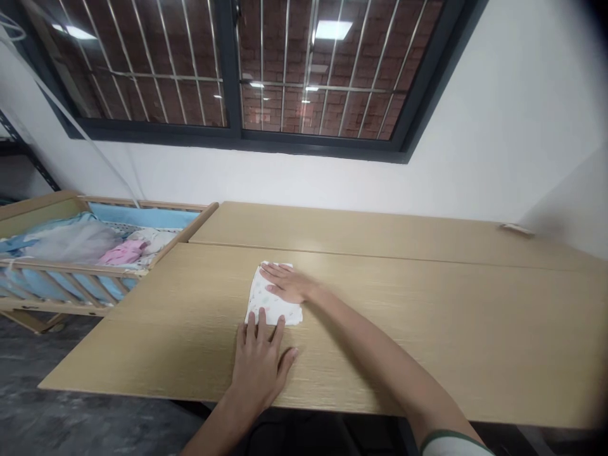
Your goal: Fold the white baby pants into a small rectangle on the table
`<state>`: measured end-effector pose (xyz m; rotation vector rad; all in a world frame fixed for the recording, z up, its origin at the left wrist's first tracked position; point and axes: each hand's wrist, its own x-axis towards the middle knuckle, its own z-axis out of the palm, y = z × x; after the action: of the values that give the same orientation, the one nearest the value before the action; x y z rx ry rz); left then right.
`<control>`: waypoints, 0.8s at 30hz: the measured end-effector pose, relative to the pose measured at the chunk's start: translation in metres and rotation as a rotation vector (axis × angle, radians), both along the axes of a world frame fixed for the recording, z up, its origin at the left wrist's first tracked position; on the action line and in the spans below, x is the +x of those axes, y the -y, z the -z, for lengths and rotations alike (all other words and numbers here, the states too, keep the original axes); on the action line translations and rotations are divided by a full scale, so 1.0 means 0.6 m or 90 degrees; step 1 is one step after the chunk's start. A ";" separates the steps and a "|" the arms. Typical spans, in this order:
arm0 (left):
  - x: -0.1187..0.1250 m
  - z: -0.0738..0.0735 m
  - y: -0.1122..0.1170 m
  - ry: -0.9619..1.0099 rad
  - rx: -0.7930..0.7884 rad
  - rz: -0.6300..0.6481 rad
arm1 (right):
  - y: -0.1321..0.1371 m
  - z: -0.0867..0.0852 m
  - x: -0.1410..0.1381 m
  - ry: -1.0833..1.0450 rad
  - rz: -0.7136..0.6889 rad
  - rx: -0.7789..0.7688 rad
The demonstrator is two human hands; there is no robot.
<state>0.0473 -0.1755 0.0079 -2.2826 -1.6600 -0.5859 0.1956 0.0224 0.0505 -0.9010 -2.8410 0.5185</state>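
A small folded white cloth point(266, 305) with a faint printed pattern lies flat on the light wooden table point(427, 329). My right hand point(286, 282) rests palm down on the cloth's upper part, fingers spread and pointing left. My left hand point(260, 362) lies flat on the table just below the cloth, its fingertips touching the cloth's near edge. Neither hand grips anything.
A wooden baby crib point(71, 253) with blue lining, pink and white clothes point(124, 251) inside stands against the table's left end. A small pale object point(517, 228) lies at the table's far right, by the white wall. A barred window is above.
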 end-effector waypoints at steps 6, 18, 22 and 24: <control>0.004 0.000 0.002 0.015 -0.006 -0.004 | -0.036 0.007 0.001 -0.009 0.031 0.032; -0.133 -0.052 -0.081 0.092 -0.081 0.211 | 0.080 -0.061 0.038 -0.126 0.117 0.118; -0.168 -0.055 -0.103 0.102 -0.114 0.258 | 0.141 -0.077 0.063 -0.105 0.076 -0.003; -0.168 -0.055 -0.107 0.110 -0.121 0.269 | 0.167 -0.075 0.073 -0.081 0.072 -0.025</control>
<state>-0.0533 -0.1110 0.0408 -2.8218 -1.3528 -0.7603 0.2397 -0.0775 0.0956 -0.9913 -2.6581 0.5969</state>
